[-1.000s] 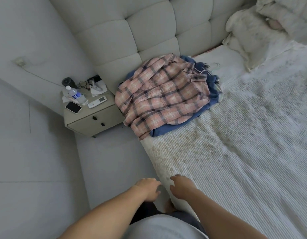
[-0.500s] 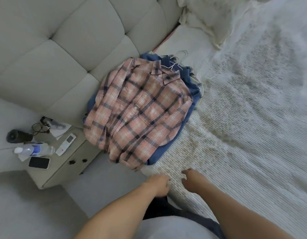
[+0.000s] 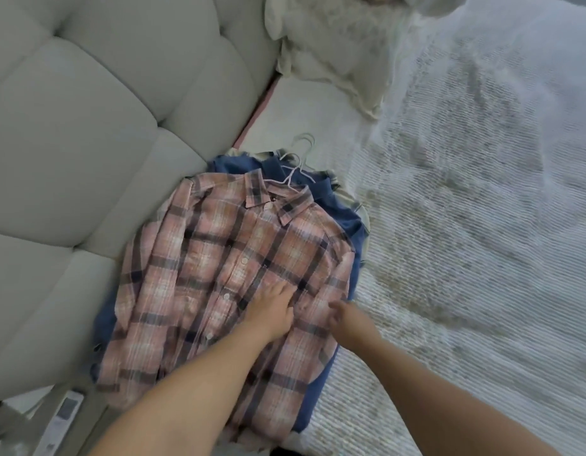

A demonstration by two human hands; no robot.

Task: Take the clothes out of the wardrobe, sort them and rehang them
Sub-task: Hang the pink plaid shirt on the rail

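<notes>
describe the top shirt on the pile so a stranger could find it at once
On the bed, beside the padded headboard, lies a small pile of clothes. The plaid shirt is on top, pink with dark checks, collar up, covering a plain blue garment.

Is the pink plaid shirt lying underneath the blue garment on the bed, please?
No, the pink plaid shirt lies on top, with the blue garment showing beneath its edges.

No readable text, label or number anywhere; remote control [image 3: 65, 412] markings blurred
</notes>
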